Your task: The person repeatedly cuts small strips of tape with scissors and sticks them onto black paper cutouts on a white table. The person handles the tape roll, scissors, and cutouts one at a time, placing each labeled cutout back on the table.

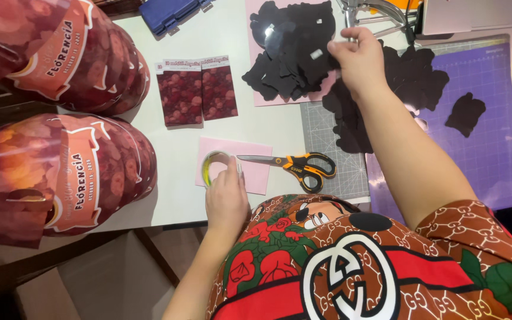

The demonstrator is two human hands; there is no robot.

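Observation:
My left hand [226,198] rests at the near table edge, holding a roll of tape [214,164] that stands on a small pink paper [255,172]. My right hand [360,59] reaches to the far side and pinches a black paper cutout [318,56] at the edge of a pile of black cutouts [285,50] lying on a pink sheet [253,98]. More black cutouts [410,77] lie under and beside that wrist. Orange-handled scissors [300,166] lie shut on the pink paper between my two hands.
Stacks of dark red printed wrappers with orange labels [72,172] fill the left side. Two small red printed cards [195,90] lie mid-table. A grey cutting mat [333,172] and a purple mat [481,142] with one loose black cutout [464,114] are at right. A blue case [167,13] sits at the back.

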